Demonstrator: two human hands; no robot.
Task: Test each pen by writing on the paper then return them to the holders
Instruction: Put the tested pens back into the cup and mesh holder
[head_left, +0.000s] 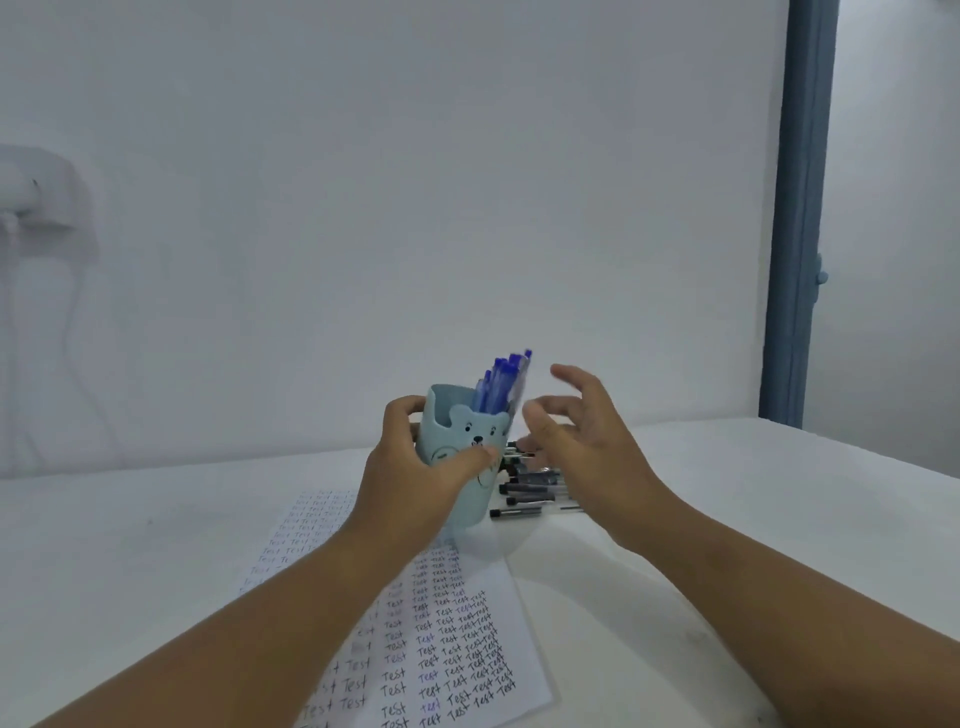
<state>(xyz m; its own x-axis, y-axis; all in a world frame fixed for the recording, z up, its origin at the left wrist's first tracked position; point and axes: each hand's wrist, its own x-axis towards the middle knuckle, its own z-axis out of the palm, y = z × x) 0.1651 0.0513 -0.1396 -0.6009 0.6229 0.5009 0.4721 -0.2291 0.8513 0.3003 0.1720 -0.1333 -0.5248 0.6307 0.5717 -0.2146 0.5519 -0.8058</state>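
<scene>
My left hand (415, 467) grips a light blue pen holder (470, 431) with a bear face, held tilted just above the table. Several blue pens (501, 382) stick out of its top. My right hand (587, 441) hovers open just to the right of the holder, fingers spread, holding nothing. Behind and below that hand several black pens (524, 493) lie loose on the table. A sheet of paper (447, 639) covered with rows of the word "Test" lies under my left forearm.
The white table (753, 493) runs back to a plain white wall. A blue door frame (800, 208) stands at the right. A white wall fitting with a cable (31, 197) hangs at the far left.
</scene>
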